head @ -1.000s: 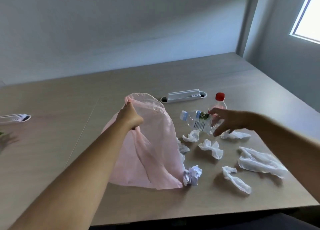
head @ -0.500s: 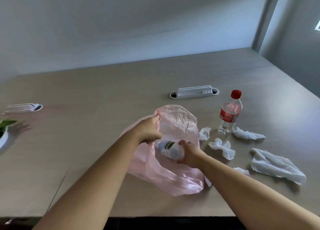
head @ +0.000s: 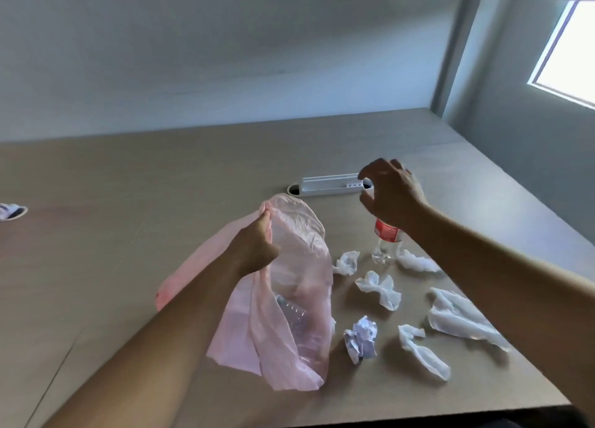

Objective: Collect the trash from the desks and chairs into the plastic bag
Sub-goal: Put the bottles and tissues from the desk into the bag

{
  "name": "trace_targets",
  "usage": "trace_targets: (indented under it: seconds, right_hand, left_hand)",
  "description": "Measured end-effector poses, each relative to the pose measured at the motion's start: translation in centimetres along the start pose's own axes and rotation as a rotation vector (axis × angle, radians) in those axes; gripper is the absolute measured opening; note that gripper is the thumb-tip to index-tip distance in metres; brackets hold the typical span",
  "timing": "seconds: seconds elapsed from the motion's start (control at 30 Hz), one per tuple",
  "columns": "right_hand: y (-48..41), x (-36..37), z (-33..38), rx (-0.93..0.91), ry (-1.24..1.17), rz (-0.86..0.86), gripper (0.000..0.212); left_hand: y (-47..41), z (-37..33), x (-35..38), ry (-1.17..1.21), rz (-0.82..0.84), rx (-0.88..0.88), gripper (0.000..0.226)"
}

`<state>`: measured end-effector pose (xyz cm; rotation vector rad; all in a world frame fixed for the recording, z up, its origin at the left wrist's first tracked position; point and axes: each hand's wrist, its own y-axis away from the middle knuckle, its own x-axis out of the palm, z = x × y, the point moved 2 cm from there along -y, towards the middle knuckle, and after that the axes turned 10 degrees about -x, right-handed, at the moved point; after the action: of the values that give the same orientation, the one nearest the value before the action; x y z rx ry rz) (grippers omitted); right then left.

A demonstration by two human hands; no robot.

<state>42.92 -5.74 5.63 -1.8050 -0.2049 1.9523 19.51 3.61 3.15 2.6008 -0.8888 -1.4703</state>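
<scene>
Plastic bag (head: 299,266) axis upright, mouth up | left grip (head: 254,247) pinches rim | right grip (head: 392,195) spread, empty

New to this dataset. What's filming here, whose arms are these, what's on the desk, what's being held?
No robot: a person's bare hands, filmed by one wide-angle camera worn on the head, looking down. The left hand grips the rim of a pink plastic bag, with a clear bottle lying inside. The right hand is open above a red-labelled bottle standing on the desk; contact is hidden. Also there: crumpled tissues, a paper ball, a white cable tray.
</scene>
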Motion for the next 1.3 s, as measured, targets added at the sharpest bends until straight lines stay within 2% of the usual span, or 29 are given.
trace_targets:
  seconds: [0.1,0.17,0.2,0.3,0.43,0.53,0.63,0.73,0.8,0.9,1.0,1.1,1.2,1.27,1.3]
  right_hand:
    - [-0.2,0.4,-4.5,0.222,0.135,0.187,0.049]
    - [1.0,2.0,-5.9,0.312,0.097,0.295,0.047]
    - [1.7,2.8,-6.0,0.331,0.046,0.291,0.043]
    - [2.7,4.0,-5.4,0.32,-0.046,0.149,0.032]
    - [2.0,2.6,-4.6,0.228,-0.145,0.065,0.025]
    - [0.5,-0.9,-4.4,0.18,-0.255,-0.126,0.021]
    - [-0.1,-4.5,-3.8,0.227,-0.348,-0.204,0.018]
    - [0.4,-4.0,-2.9,0.347,-0.55,-0.206,0.013]
    - [1.3,-1.2,-1.2,0.432,-0.678,-0.137,0.009]
    - [3.6,4.2,2.9,0.542,-0.796,0.052,0.013]
    - [6.0,8.3,7.6,0.646,-0.945,0.145,0.01]
    - [8.6,11.0,12.0,0.706,-1.136,0.316,0.012]
    - [10.4,12.1,14.3,0.628,-1.252,0.512,0.013]
    - [10.3,12.1,13.6,0.475,-1.146,0.635,0.01]
    - [9.9,11.9,12.6,0.394,-1.039,0.641,0.012]
  left_hand:
    - [0.1,-0.6,0.8,0.001,0.017,-0.002,0.087]
    - [0.2,-0.9,1.4,0.009,0.041,-0.004,0.087]
    - [0.3,-0.9,1.6,0.007,0.05,-0.001,0.087]
    - [0.3,-1.1,2.0,-0.011,0.056,-0.003,0.085]
    - [0.3,-1.3,2.0,-0.008,0.058,-0.016,0.086]
    - [0.3,-1.4,1.3,-0.022,0.038,0.01,0.085]
    - [0.4,-0.8,0.7,-0.027,0.024,0.008,0.084]
    - [0.5,-0.2,0.3,-0.012,-0.027,0.002,0.084]
    - [0.6,0.0,0.1,0.009,-0.042,-0.007,0.082]
    - [0.9,0.0,0.0,0.057,-0.021,-0.003,0.08]
    - [1.1,-0.1,0.0,0.103,-0.019,-0.001,0.079]
    - [1.1,0.3,0.2,0.145,-0.02,0.001,0.08]
    - [0.9,0.9,0.7,0.157,-0.011,-0.007,0.081]
    - [0.7,1.3,1.0,0.145,-0.001,-0.01,0.081]
    - [0.7,1.4,1.2,0.137,0.001,-0.013,0.082]
